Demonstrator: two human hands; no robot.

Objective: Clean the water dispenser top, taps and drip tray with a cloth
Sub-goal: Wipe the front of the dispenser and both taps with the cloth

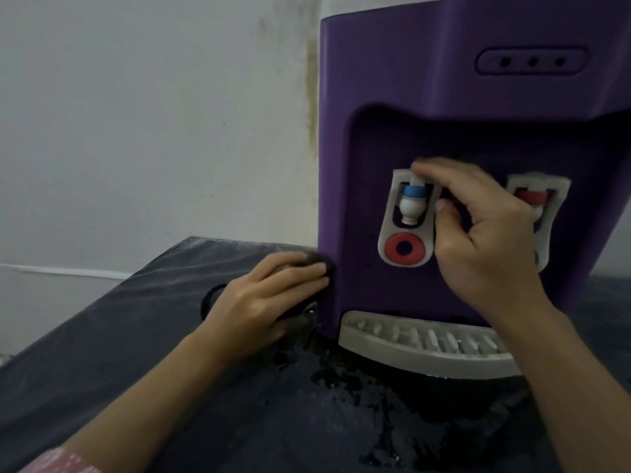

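Your right hand [478, 230] curls its fingers [440, 172] over the blue tap [411, 203] of the purple water dispenser [392, 80]; your left hand [263, 298] presses a dark cloth [321, 261] flat-fingered against its side, above the wet black surface [136, 336], grey drip tray [423, 343] and stained white wall [153, 114].

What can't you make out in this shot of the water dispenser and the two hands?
Head view:
- Dispenser top: cut off by the upper edge.
- Red tap: its lever is partly hidden behind the right hand.
- Dark cloth: mostly covered by the left hand.
- Drip tray: its right end is hidden by the right forearm.
- Blue tap: the grip at its top is blurred.
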